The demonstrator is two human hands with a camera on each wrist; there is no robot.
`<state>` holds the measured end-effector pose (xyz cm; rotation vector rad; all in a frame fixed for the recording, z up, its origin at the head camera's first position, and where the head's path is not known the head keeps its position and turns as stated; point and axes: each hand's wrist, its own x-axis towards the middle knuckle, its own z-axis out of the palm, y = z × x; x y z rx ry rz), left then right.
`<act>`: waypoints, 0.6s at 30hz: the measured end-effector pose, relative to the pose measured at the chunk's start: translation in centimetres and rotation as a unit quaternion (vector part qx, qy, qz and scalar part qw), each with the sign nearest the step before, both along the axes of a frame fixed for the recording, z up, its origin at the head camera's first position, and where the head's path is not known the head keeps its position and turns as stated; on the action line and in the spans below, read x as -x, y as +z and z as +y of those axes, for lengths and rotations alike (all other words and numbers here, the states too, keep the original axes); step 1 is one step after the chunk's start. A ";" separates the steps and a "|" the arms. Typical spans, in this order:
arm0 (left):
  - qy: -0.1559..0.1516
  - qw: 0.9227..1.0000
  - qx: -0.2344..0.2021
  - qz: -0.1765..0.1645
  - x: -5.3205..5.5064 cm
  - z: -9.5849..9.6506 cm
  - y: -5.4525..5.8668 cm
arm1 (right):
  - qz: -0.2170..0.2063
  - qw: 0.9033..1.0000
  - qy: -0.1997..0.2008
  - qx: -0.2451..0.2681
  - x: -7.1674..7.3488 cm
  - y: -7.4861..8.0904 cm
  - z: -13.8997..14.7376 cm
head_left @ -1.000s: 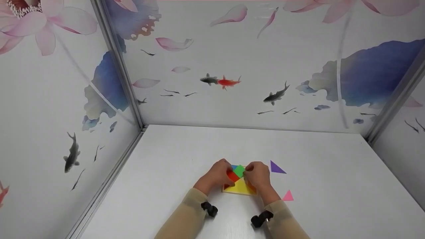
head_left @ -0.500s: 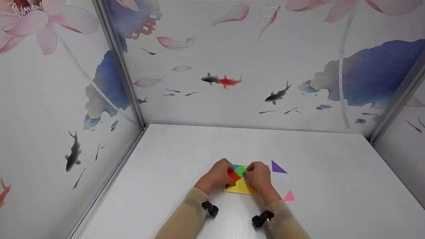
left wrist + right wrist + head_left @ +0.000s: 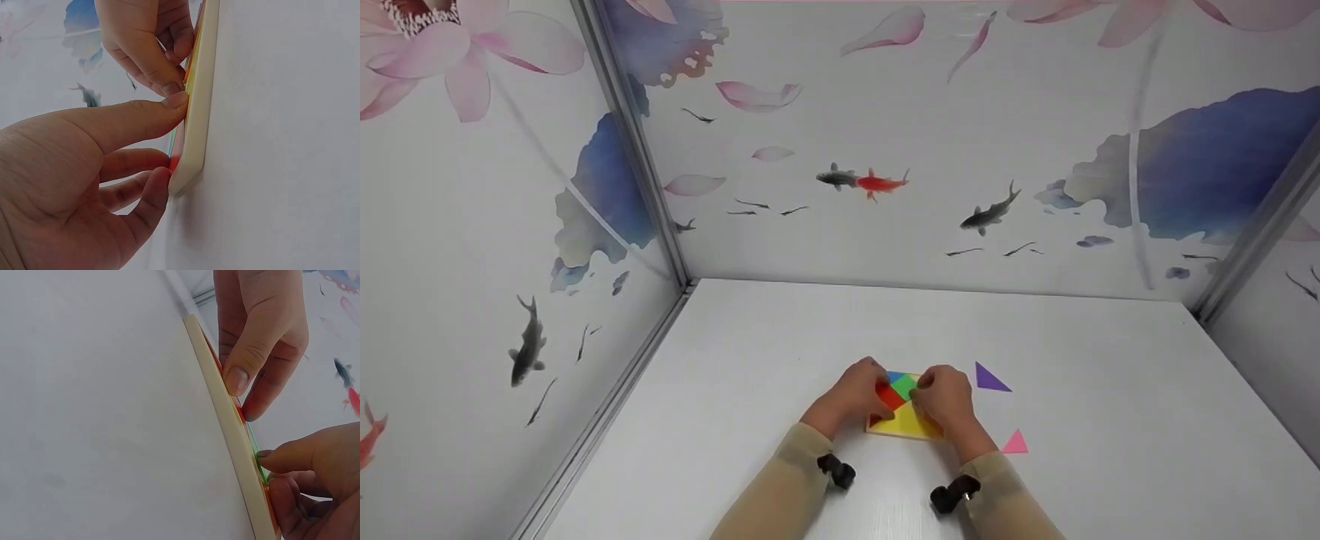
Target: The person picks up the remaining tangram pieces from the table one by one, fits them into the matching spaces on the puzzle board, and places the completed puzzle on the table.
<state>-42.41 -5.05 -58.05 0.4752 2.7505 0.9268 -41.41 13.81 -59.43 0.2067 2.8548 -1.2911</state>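
Note:
A shallow pale tray (image 3: 223, 416) with coloured tangram pieces in it lies between both hands. My left hand (image 3: 855, 390) is at its left side. Thumb and fingertips bracket a red tangram piece (image 3: 889, 397), pinching at its edges. My right hand (image 3: 947, 394) has thumb and finger on the right edge of a green tangram piece (image 3: 903, 385), which meets the red one. A large yellow triangle (image 3: 906, 424) fills the near side of the tray, and a blue piece (image 3: 893, 375) shows at the far edge. The hands hide parts of the tray's sides.
On the white table (image 3: 750, 360), a purple triangle (image 3: 990, 379) lies to the right of the tray. Nearer, by the right wrist, is a pink triangle (image 3: 1017, 442). White panels printed with fish and flowers enclose the back and sides.
Only the head view has shifted a little. Hands and pieces keep nearly the same places relative to one another.

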 end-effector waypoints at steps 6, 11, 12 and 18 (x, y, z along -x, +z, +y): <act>-0.005 1.000 0.011 0.010 0.0 0.1 0.2 | 0.005 1.000 0.000 0.003 0.0 0.0 0.1; -0.003 1.000 0.011 0.009 0.0 0.1 0.3 | -0.010 1.000 -0.004 0.011 0.0 0.1 0.1; -0.002 1.000 0.010 0.009 0.0 0.1 0.2 | -0.010 1.000 -0.005 0.014 0.0 0.1 0.1; 0.014 1.000 0.009 0.022 0.0 0.3 0.0 | -0.011 1.000 -0.009 0.028 -0.1 0.0 0.2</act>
